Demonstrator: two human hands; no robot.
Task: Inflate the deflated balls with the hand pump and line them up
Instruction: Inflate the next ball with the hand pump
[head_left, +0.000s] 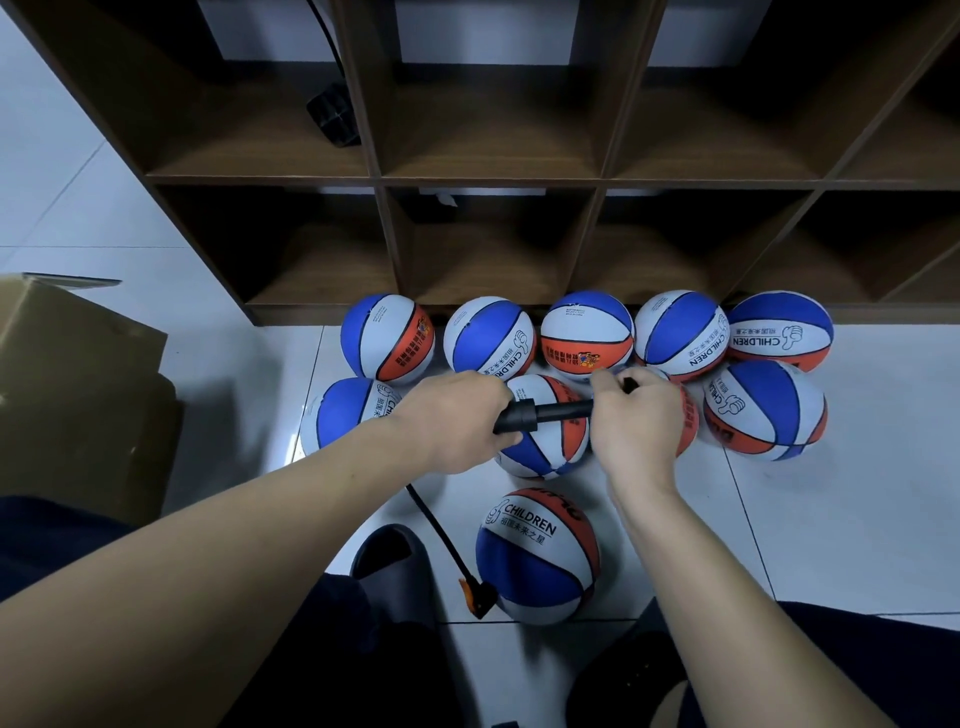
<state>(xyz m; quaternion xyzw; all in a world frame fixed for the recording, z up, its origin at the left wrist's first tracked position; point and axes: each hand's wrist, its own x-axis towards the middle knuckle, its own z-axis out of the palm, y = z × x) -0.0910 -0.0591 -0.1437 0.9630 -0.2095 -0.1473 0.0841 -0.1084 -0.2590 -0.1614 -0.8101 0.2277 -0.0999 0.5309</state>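
The left hand (457, 415) is curling its fingers round the barrel of the black hand pump (540, 415), gripping it near its thick end, while the right hand (631, 415) is closing round the pump's other end, where a short black piece is sticking out above the knuckles. The pump is lying roughly level between the two hands, above the balls on the white tiled floor (831, 519). A thin black hose (431, 525) is trailing down from under the left hand toward the person and ending in an orange-and-black connector (477, 597), which is touching the near ball (537, 556), a blue, white and orange one printed CHILDREN that is lying alone closest to the person. Five balls of the same colours are sitting in a back row (587, 335) along the foot of the brown wooden shelf unit (488, 176), each just beside the next. A second row is lying in front of them: the left ball (343, 410) partly behind the left wrist, the middle ball (545, 441) under the pump, a ball (685, 421) mostly hidden behind the right hand, and the right ball (763, 410). A cardboard box (78, 374) is standing at the floor's left edge. A dark slipper (392, 561) is showing beside the hose.
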